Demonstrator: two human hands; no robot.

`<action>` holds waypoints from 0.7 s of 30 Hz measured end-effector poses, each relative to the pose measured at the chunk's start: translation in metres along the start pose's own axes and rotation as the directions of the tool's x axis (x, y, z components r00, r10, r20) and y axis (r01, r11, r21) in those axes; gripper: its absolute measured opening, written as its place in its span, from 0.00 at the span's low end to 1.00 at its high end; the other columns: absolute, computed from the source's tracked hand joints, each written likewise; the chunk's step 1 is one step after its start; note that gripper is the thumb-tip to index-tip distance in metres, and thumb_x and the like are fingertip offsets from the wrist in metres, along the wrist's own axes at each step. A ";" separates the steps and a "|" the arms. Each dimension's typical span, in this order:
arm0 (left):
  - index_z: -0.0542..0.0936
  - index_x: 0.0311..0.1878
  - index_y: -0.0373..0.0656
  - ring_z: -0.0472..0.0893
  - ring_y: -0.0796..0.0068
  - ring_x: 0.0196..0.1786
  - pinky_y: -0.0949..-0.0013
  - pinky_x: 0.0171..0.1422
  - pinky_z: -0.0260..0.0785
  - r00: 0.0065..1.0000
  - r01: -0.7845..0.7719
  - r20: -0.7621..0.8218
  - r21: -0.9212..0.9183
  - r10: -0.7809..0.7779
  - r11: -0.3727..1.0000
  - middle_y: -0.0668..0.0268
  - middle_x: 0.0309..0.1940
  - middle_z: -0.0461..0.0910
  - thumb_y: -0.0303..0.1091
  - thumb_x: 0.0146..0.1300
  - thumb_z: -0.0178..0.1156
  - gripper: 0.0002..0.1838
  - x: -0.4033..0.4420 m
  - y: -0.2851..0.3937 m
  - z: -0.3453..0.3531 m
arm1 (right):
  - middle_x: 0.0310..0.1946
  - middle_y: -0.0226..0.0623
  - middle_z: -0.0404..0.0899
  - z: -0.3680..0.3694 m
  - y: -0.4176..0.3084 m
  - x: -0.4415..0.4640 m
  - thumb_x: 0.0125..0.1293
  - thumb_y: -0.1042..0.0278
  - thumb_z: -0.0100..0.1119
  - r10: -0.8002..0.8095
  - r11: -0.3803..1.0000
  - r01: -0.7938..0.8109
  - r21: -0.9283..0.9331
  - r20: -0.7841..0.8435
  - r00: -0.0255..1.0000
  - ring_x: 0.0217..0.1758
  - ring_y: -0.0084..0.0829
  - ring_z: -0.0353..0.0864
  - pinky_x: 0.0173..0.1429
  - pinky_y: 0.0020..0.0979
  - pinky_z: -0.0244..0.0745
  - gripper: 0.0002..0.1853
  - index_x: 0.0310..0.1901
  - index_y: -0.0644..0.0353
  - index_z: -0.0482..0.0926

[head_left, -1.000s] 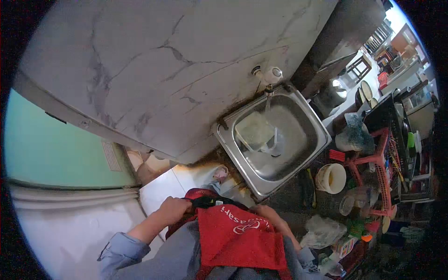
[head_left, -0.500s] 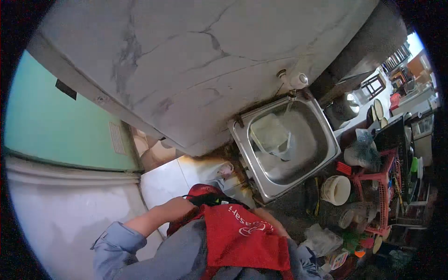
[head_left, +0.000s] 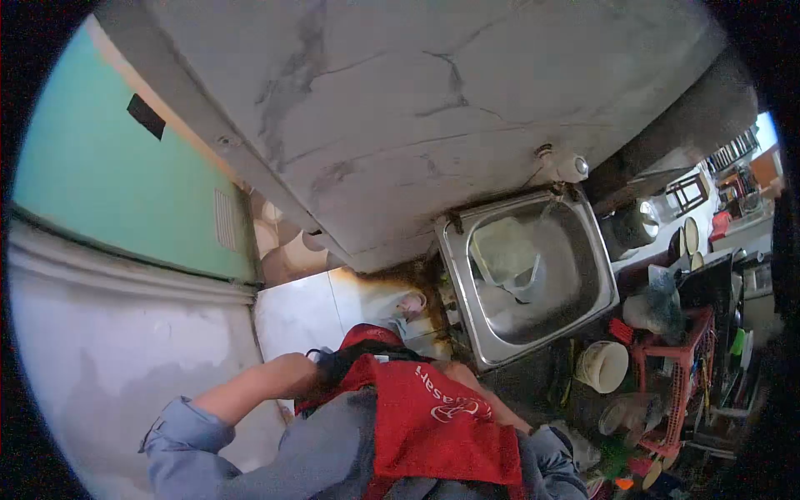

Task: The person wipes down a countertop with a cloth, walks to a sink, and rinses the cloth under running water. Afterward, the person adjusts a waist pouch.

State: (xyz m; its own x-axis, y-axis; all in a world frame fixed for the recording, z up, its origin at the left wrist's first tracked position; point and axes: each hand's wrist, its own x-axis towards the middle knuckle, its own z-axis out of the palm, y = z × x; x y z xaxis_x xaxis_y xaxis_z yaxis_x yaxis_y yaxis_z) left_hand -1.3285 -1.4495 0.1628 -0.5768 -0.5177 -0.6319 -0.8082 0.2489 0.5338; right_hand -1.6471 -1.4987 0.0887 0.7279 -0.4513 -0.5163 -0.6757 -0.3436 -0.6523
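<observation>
A red apron (head_left: 446,429) with white lettering hangs over my front, above grey clothing. My left hand (head_left: 302,375) is curled at the left side of its bunched red and black cloth (head_left: 367,346), with the fingertips tucked out of sight. On the other side, my right hand (head_left: 457,377) lies against the apron and is mostly covered by it, so its fingers do not show. Ahead and to the right is a steel sink (head_left: 612,304). A pale, translucent plastic container (head_left: 507,250) rests in the basin, and water runs from the tap (head_left: 571,169).
A marble-patterned wall (head_left: 375,108) rises behind the sink. Right of the sink stand a white bucket (head_left: 602,367) and a red plastic rack (head_left: 679,358) with assorted kitchen items. A green door panel (head_left: 158,175) is at the left. White floor tiles (head_left: 292,321) show below the wall.
The view has shifted, so the sink and wall sit further right and lower. My left hand has moved slightly left, still at the bunched cloth; my right hand stays by the apron.
</observation>
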 end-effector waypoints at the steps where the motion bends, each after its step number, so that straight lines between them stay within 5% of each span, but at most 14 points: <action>1: 0.76 0.29 0.43 0.76 0.51 0.29 0.55 0.31 0.67 0.994 0.098 0.058 -0.022 -0.097 0.995 0.53 0.22 0.75 0.36 0.48 0.52 0.09 -0.011 0.006 -0.009 | 0.43 0.42 0.75 -0.006 -0.007 0.008 0.60 0.61 0.44 -0.024 1.000 0.024 0.020 -0.012 1.000 0.41 0.39 0.77 0.46 0.36 0.71 0.20 0.54 0.57 0.69; 2: 0.76 0.30 0.43 0.76 0.52 0.29 0.55 0.32 0.67 0.974 0.197 0.118 -0.039 -0.191 0.980 0.54 0.23 0.75 0.37 0.49 0.52 0.10 -0.019 0.009 -0.012 | 0.44 0.41 0.75 0.019 0.056 -0.082 0.60 0.61 0.44 -0.049 0.998 0.050 0.039 -0.025 0.999 0.41 0.38 0.77 0.46 0.36 0.71 0.20 0.54 0.57 0.69; 6: 0.76 0.31 0.43 0.76 0.52 0.31 0.55 0.34 0.67 0.987 0.150 0.080 -0.123 -0.141 0.981 0.53 0.25 0.76 0.39 0.49 0.53 0.11 -0.047 0.002 0.011 | 0.44 0.41 0.75 -0.005 0.017 -0.039 0.60 0.62 0.44 -0.153 0.980 0.161 0.117 -0.076 0.985 0.41 0.38 0.77 0.46 0.36 0.71 0.20 0.54 0.57 0.69; 14: 0.77 0.29 0.43 0.76 0.53 0.31 0.56 0.34 0.66 0.921 0.258 0.344 -0.181 -0.185 0.949 0.54 0.25 0.76 0.42 0.51 0.55 0.12 -0.070 0.018 0.030 | 0.45 0.39 0.74 -0.036 -0.038 0.005 0.60 0.63 0.43 -0.338 0.888 0.376 0.264 -0.181 0.924 0.41 0.38 0.77 0.46 0.36 0.71 0.20 0.54 0.57 0.69; 21: 0.78 0.28 0.43 0.77 0.55 0.32 0.57 0.35 0.67 0.918 0.272 0.346 -0.189 -0.195 0.944 0.55 0.24 0.76 0.41 0.51 0.55 0.11 -0.080 0.025 0.046 | 0.46 0.38 0.74 -0.051 -0.063 0.006 0.60 0.65 0.43 -0.433 0.763 0.517 0.388 -0.288 0.855 0.42 0.38 0.77 0.46 0.36 0.71 0.19 0.54 0.57 0.69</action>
State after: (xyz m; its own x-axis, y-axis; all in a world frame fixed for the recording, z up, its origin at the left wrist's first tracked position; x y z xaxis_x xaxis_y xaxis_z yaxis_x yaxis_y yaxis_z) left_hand -1.3085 -1.3641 0.2007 -0.4130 -0.2406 -0.8784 -0.8968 -0.0605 0.4382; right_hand -1.6056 -1.5212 0.1550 0.8806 -0.4738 0.0005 -0.0939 -0.1756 -0.9800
